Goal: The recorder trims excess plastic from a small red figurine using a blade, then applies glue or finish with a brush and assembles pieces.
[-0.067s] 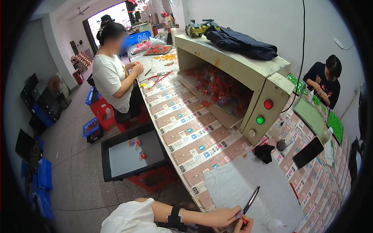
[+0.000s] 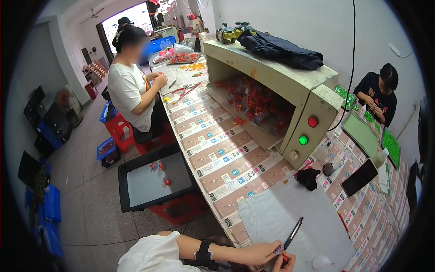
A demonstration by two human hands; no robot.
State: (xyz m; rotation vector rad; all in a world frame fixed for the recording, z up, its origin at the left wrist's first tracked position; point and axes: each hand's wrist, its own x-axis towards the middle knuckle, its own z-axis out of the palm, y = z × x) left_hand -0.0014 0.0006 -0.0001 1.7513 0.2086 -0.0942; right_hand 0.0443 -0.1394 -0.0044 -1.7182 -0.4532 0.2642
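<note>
At the lower edge, my left hand (image 2: 267, 253) comes in from the left with a black band on its wrist and pinches a small purplish plastic piece (image 2: 279, 250). My right hand (image 2: 286, 263) meets it there, its fingers closed around a small red part (image 2: 285, 259) touching or joined to that piece. A slim black knife-like tool (image 2: 295, 231) slants up from the fingertips over the pale cloth (image 2: 265, 216); whether it is held or just lies there, I cannot tell. Beside my right hand is a small white squeeze bottle (image 2: 321, 262).
Ahead stands a cream metal machine (image 2: 312, 97) with red parts inside and dark clothing (image 2: 281, 50) on top. A black tray (image 2: 123, 188) with several small figures is left of the table. A phone (image 2: 360, 177) lies at right. Two co-workers sit at the table.
</note>
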